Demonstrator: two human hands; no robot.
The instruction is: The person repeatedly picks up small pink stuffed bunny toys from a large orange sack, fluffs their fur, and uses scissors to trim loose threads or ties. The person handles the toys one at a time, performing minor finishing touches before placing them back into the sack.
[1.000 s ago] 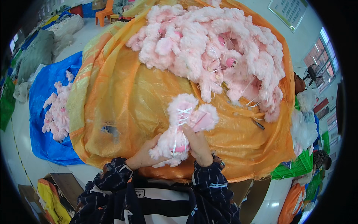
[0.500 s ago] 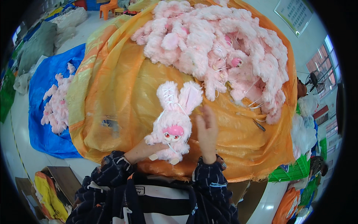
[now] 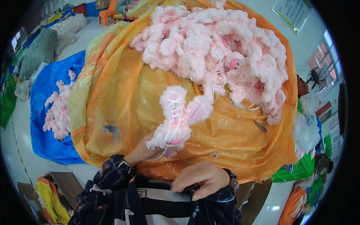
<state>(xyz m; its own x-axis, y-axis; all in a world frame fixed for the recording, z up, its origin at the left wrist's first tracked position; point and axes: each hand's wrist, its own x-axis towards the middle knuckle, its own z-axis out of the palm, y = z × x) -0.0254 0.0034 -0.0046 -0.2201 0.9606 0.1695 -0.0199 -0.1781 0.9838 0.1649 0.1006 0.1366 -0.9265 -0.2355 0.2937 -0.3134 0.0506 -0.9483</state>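
A pink plush bunny is tipped toward me, its ears pointing away and its face mostly out of sight. White cord is laced up one ear, with loose ends hanging over the head. My left hand grips the bunny low on its body; the fingers are partly hidden behind the fur. Close to my chest, my right hand is held with its fingers stretched out, nothing in it, apart from the bunny. Beyond the bunny, a large heap of pink plush toys with white cords lies on orange woven sheeting.
A pair of small dark-handled snips lies on the sheeting at the right. More pink plush toys rest on a blue sheet at the left. Around the edges are a green crate, a cardboard box and an orange chair.
The bunny has tilted so its face turned down and its head points more toward the camera. My right hand has moved from beside the bunny back toward my chest.
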